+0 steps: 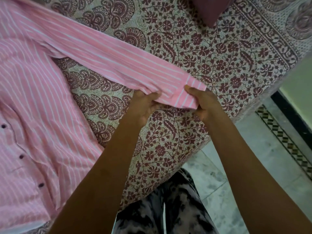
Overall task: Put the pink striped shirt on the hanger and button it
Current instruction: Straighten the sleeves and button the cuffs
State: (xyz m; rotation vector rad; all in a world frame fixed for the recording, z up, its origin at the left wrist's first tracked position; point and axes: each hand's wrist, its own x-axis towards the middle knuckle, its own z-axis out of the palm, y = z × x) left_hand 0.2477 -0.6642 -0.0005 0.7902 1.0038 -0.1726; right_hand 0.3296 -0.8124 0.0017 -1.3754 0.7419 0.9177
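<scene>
The pink striped shirt [38, 102] lies spread on the bed at the left, its placket with dark buttons [21, 156] facing up. One sleeve [108, 58] stretches diagonally to the right across the bedsheet. My left hand [143, 105] pinches the lower edge of that sleeve just before the cuff. My right hand [202, 103] grips the cuff [190, 93] at its end. No hanger is in view.
The bed is covered by a cream sheet with maroon floral and paisley print [211, 53]. A maroon pillow corner [211, 9] sits at the top. The bed's edge runs diagonally at the right, with marble floor [253, 166] and a patterned border beyond. My patterned trousers [168, 208] are below.
</scene>
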